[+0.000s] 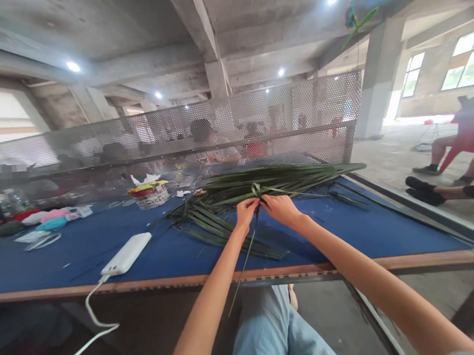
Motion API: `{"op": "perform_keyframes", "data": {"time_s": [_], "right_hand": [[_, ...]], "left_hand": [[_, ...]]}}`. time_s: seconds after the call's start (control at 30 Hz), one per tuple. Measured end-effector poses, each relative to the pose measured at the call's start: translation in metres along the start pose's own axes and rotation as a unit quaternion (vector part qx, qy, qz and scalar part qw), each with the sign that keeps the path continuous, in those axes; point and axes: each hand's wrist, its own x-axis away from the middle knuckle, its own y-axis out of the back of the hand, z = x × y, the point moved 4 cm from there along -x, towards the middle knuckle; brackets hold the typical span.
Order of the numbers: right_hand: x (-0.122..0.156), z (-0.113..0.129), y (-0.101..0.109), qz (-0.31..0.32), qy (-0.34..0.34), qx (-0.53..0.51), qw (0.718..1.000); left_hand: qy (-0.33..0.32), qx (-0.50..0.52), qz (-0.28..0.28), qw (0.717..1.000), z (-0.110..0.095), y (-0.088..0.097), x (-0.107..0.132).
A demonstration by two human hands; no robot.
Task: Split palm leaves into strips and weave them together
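Observation:
Between my two hands is a green leaf strip (256, 189), bent into a small loop above the fingers, with a thin tail hanging down past the table edge. My left hand (246, 211) pinches it from the left, fingertips pressed together. From the right, my right hand (282, 209) pinches the same strip, its fingers curled and partly hidden. Just behind my hands lies a pile of long green leaves (302, 175) on the blue table top. A smaller fan of leaf strips (220, 230) spreads to the left of and below my left hand.
A white power bank (126, 254) with a white cable (93, 312) lies left on the table (170, 263). Behind it stands a small basket (149, 194) with wrappers. Clutter, including a pink and blue bundle (55, 217), sits far left. A perforated metal screen (177, 141) borders the back. People sit beyond it and at right.

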Motion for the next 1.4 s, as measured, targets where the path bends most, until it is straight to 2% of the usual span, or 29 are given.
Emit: {"op": "perform_keyframes", "data": {"time_s": [0.2,0.33,0.43,0.53,0.7,0.77,0.87,1.0,1.23,1.4], "right_hand": [[-0.009,0.009,0.002,0.065,0.038,0.08,0.994],[-0.016,0.011,0.009,0.058,-0.011,0.076,0.995],[-0.018,0.01,0.011,0.026,-0.054,0.035,0.998],[-0.021,0.003,0.004,-0.006,-0.074,-0.055,0.996],[-0.026,-0.013,-0.016,-0.01,-0.072,-0.259,0.963],[-0.026,-0.016,-0.018,-0.016,-0.063,-0.26,0.963],[-0.021,-0.015,-0.014,-0.026,-0.052,-0.191,0.98],[-0.015,-0.013,-0.009,-0.016,-0.082,-0.13,0.988],[-0.017,-0.016,-0.013,0.012,-0.125,-0.237,0.963],[-0.018,-0.022,-0.022,0.021,-0.142,-0.317,0.937]], "left_hand": [[-0.005,0.006,0.001,1.0,0.002,0.003,-0.001],[0.006,0.038,-0.002,0.999,0.003,0.004,-0.002],[0.009,0.042,-0.006,0.999,0.004,0.005,-0.003],[-0.005,0.039,-0.004,0.999,0.004,0.005,-0.004],[-0.021,0.008,-0.038,0.999,0.006,0.008,-0.005],[-0.022,-0.011,-0.034,0.999,0.007,0.007,-0.005],[-0.034,-0.036,-0.013,0.999,0.008,0.004,-0.004],[-0.067,-0.071,0.015,0.995,0.007,0.002,-0.004],[-0.115,-0.12,0.049,0.985,0.006,0.0,-0.005],[-0.112,-0.115,0.023,0.987,0.002,0.0,-0.001]]}}
